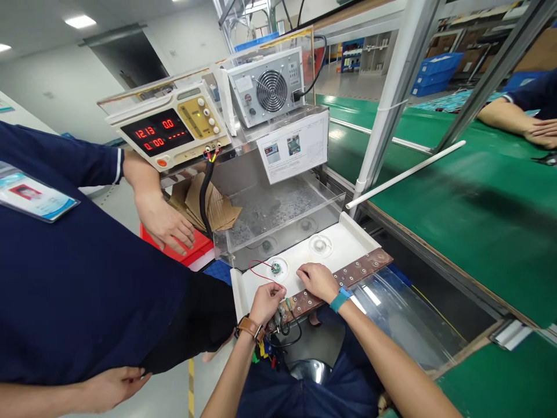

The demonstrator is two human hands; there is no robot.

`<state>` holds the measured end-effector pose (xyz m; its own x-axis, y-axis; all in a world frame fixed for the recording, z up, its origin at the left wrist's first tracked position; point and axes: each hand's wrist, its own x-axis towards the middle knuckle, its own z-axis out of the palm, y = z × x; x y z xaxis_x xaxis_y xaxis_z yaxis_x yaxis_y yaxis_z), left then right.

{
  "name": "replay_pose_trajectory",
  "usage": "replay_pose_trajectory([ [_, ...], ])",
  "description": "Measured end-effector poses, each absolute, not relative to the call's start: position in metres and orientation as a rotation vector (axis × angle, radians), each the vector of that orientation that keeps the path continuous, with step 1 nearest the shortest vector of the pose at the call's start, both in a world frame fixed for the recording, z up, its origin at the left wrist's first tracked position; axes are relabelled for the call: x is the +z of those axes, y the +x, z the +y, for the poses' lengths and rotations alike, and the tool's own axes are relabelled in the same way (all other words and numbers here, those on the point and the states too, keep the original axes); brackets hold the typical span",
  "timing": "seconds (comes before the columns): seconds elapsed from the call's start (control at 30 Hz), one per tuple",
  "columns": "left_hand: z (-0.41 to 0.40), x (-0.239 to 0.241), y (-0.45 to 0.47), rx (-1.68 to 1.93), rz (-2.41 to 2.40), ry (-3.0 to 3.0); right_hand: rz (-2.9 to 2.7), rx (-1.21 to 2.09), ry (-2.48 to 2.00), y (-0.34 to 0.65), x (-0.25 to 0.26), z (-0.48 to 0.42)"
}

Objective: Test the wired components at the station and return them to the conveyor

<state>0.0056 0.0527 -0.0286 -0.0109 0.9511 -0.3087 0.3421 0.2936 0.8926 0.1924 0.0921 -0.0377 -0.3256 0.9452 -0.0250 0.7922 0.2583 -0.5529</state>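
Note:
My left hand (267, 301), with a brown watch strap on the wrist, is closed in a pinch at the near edge of a white fixture tray (343, 235), next to red wires and clips. What it pinches is too small to name. My right hand (319, 280), wearing a teal wristband, rests with fingers curled on the tray beside a brown perforated strip (361, 268). A small round component (275, 267) with a red wire sits in a tray recess just above both hands.
A person in dark blue stands close at left, one hand (167, 223) over a red bin (198, 248). A power supply (167, 129) shows 12.13. Behind the tray are a clear acrylic box (282, 212) and a fan unit (267, 87). A green conveyor (456, 180) runs at right, with another worker's arm (517, 119) on it.

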Motion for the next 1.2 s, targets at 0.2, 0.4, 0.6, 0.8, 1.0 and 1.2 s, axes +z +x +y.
replay_pose_trajectory([
  [0.2, 0.053, -0.034, 0.004, 0.751, 1.515, 1.118, -2.229, 0.714, -1.613, 0.192, -0.035, 0.091],
  [0.4, 0.052, -0.033, 0.002, 0.766, 1.49, 1.051, -2.257, 0.67, -1.618, 0.191, -0.035, 0.091],
  [0.6, 0.053, -0.036, 0.002, 0.741, 1.481, 1.036, -2.284, 0.688, -1.641, 0.191, -0.032, 0.09],
  [0.8, 0.056, -0.042, 0.002, 0.734, 1.491, 1.026, -2.317, 0.677, -1.644, 0.191, -0.033, 0.09],
  [1.0, 0.057, -0.045, 0.001, 0.747, 1.491, 1.015, -2.323, 0.662, -1.625, 0.19, -0.039, 0.091],
  [1.2, 0.055, -0.049, 0.0, 0.751, 1.489, 0.999, -2.314, 0.655, -1.622, 0.19, -0.038, 0.09],
])
